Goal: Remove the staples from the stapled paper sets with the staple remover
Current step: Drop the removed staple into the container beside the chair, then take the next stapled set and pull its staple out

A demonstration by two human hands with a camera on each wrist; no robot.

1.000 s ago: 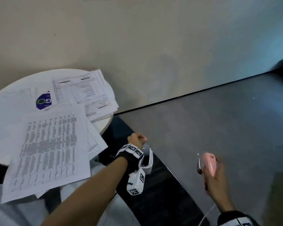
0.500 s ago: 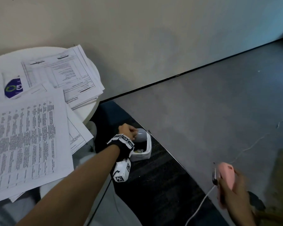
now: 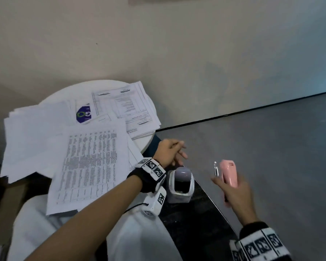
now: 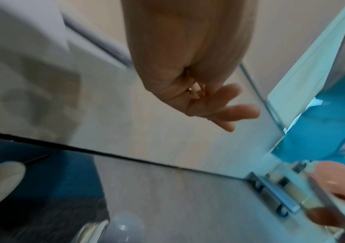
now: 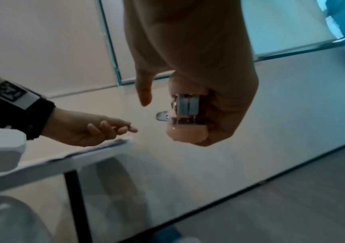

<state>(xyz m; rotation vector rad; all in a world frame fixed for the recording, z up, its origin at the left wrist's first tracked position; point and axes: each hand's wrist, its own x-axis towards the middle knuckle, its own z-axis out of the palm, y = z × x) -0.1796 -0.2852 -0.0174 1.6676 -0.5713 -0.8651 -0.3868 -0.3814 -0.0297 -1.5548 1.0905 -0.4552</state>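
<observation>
My right hand [image 3: 233, 187] grips the pink staple remover [image 3: 228, 173] upright above the floor; its metal tip [image 3: 215, 167] points up. In the right wrist view my fingers curl round the pink staple remover [image 5: 186, 131], metal jaws facing the camera. My left hand [image 3: 174, 153] hovers with loose fingers, holding nothing, just above a small white bin [image 3: 181, 185] with a swing lid on the floor. Printed paper sets [image 3: 90, 162] lie spread over the round white table [image 3: 143, 144] to the left. The left hand [image 4: 219, 106] shows relaxed fingers in its wrist view.
The grey floor [image 3: 262, 147] stretches right of the bin. A dark mat [image 3: 192, 223] lies under the bin. The beige wall [image 3: 177, 53] stands behind the table. My white-clad lap [image 3: 130, 232] fills the lower middle.
My left hand has let go of the bin lid and lifted with its fingers spread. My right hand with the staple remover moved up and left, closer to the bin.
</observation>
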